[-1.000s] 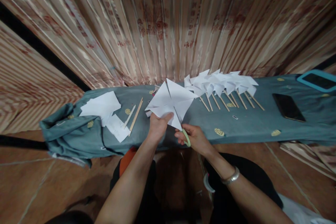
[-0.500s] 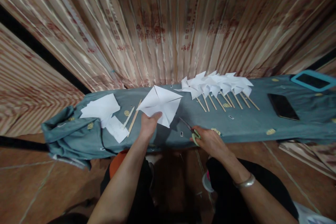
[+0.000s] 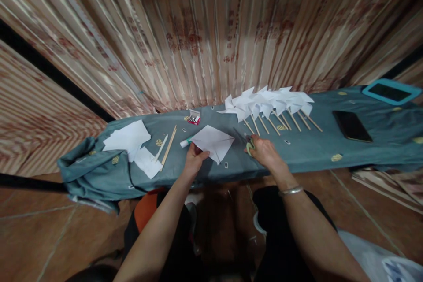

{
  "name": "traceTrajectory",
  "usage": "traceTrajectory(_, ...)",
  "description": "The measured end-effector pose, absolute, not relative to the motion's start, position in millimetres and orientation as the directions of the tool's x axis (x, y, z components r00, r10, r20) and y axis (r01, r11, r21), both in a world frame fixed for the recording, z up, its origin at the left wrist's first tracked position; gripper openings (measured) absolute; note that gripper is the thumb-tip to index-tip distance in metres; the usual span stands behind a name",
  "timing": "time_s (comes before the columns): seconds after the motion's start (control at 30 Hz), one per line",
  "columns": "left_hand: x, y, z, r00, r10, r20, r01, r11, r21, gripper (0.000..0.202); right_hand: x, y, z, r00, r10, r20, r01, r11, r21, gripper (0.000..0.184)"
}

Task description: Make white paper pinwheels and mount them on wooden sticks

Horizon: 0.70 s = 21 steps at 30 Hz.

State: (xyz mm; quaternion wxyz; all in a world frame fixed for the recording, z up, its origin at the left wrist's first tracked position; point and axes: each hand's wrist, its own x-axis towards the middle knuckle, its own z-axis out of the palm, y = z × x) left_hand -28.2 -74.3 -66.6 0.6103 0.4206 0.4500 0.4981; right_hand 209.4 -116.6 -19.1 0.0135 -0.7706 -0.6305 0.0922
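Observation:
My left hand (image 3: 195, 158) pinches the near-left corner of a white paper square (image 3: 214, 141), which has slits running in from its corners. To its right, my right hand (image 3: 264, 152) is closed round the green handles of a pair of scissors (image 3: 250, 146); the blades point away and left, low over the cloth. Partly under the paper's left side lies a white and green tube (image 3: 185, 142), likely a glue stick. Behind the paper sits a small red box (image 3: 194, 117) with shiny bits inside. Several paper pinwheels (image 3: 244, 105) on wooden sticks lie in a row behind my right hand.
White paper sheets (image 3: 127, 135) are piled at the left, with a smaller paper piece (image 3: 147, 163), a white pen (image 3: 161, 147) and wooden sticks (image 3: 169, 146) beside them. A black phone (image 3: 352, 126) and a blue-framed tablet (image 3: 391, 91) lie right on the green cloth (image 3: 310, 152). A curtain (image 3: 211, 39) hangs behind.
My left hand has lowered the paper toward the cloth and slightly right, uncovering the red box and the tube. My right hand has moved a little right and up with the scissors.

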Motion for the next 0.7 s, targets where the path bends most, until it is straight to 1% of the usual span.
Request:
traceTrajectory(0.1,-37.9,-82.1,-69.1,0.125,0.975,-0.185,-0.217,0.209,0.954,0.078,210.8,-108.9,-18.7,0.234,0.963,-0.134,0.961,-0.250,-0.118,0.037)
traceTrajectory(0.17,-44.0,-87.5,-71.6,0.089,0.975,-0.203,-0.223,0.219,0.950,0.091,213.5,-105.6,-18.0,0.248,0.958,-0.143,0.958,-0.265,-0.110,0.036)
traceTrajectory(0.23,-49.3,-92.1,-74.0,0.038,0.983,-0.180,-0.208,0.184,0.961,0.102,217.2,-104.1,-17.4,0.248,0.956,-0.156,0.959,-0.265,-0.101,0.036)
traceTrajectory(0.27,-51.4,-94.0,-75.1,0.024,0.988,-0.153,-0.179,0.155,0.972,0.104,219.1,-104.0,-17.1,0.247,0.956,-0.160,0.960,-0.264,-0.093,0.035)
traceTrajectory(0.3,-53.0,-95.4,-75.9,0.021,0.992,-0.123,-0.132,0.125,0.983,0.101,220.9,-104.1,-16.9,0.246,0.956,-0.163,0.961,-0.262,-0.085,0.033)
traceTrajectory(0.33,-53.8,-96.3,-76.5,0.026,0.995,-0.096,-0.073,0.097,0.993,0.095,222.5,-104.6,-16.9,0.243,0.956,-0.165,0.963,-0.258,-0.079,0.032)
traceTrajectory(0.4,-52.1,-97.0,-76.7,0.042,0.996,-0.077,0.042,0.075,0.996,0.073,224.8,-105.7,-16.7,0.240,0.957,-0.162,0.964,-0.254,-0.075,0.031)
traceTrajectory(0.47,-45.6,-97.7,-75.8,0.030,0.993,-0.114,0.074,0.112,0.991,0.052,225.8,-106.9,-16.3,0.246,0.958,-0.144,0.962,-0.259,-0.080,0.032)
traceTrajectory(0.5,-40.9,-98.5,-74.8,0.025,0.989,-0.146,0.051,0.145,0.988,0.047,225.9,-107.4,-15.9,0.253,0.959,-0.131,0.961,-0.265,-0.083,0.033)
traceTrajectory(0.6,-25.9,-105.0,-70.5,0.072,0.972,-0.224,-0.064,0.229,0.971,0.047,226.4,-108.8,-14.2,0.251,0.962,-0.103,0.961,-0.261,-0.095,0.035)
traceTrajectory(0.7,-20.7,-114.0,-64.5,0.159,0.960,-0.231,-0.080,0.246,0.966,0.050,227.9,-109.2,-13.4,0.238,0.966,-0.105,0.962,-0.249,-0.109,0.035)
